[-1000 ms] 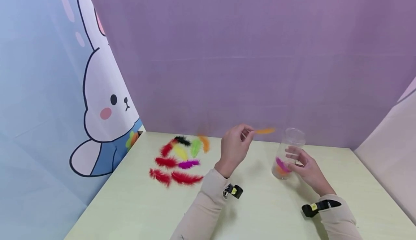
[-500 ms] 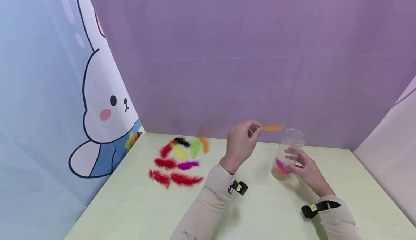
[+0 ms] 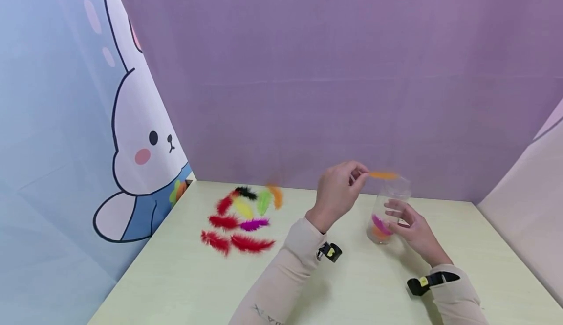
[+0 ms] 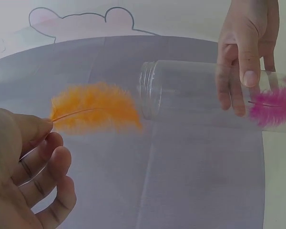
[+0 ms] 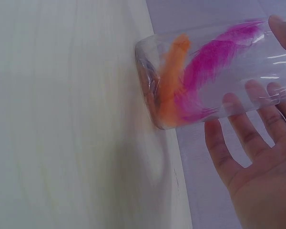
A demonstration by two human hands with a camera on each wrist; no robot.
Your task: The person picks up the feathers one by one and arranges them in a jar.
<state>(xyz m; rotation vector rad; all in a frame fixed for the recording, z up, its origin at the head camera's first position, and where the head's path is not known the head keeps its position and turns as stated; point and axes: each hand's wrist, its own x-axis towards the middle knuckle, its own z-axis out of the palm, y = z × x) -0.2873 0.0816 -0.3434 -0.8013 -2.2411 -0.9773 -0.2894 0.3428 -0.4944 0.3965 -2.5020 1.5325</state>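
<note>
My left hand [image 3: 340,190] pinches an orange feather [image 4: 97,109] by its quill between thumb and forefinger, its other fingers loosely bent. The feather's tip is close to the open mouth of a clear jar [image 4: 181,86], and in the head view it overlaps the rim. My right hand [image 3: 415,229] grips the jar around its side, thumb on one side and fingers on the other. Inside, near the bottom, lie a magenta feather [image 5: 214,57] and an orange feather [image 5: 171,78]. The jar stands on the table, tilted slightly in the head view.
On the left of the pale table [image 3: 176,276] lie several loose feathers: red [image 3: 251,243], yellow [image 3: 243,207], black [image 3: 246,192], green [image 3: 264,201], purple [image 3: 255,225] and orange [image 3: 275,196]. A purple cloth [image 3: 308,80] hangs behind, and a rabbit-print cloth [image 3: 140,119] on the left.
My left hand has moved right with the orange feather, from well short of the jar to its mouth. My right hand and the jar have hardly moved.
</note>
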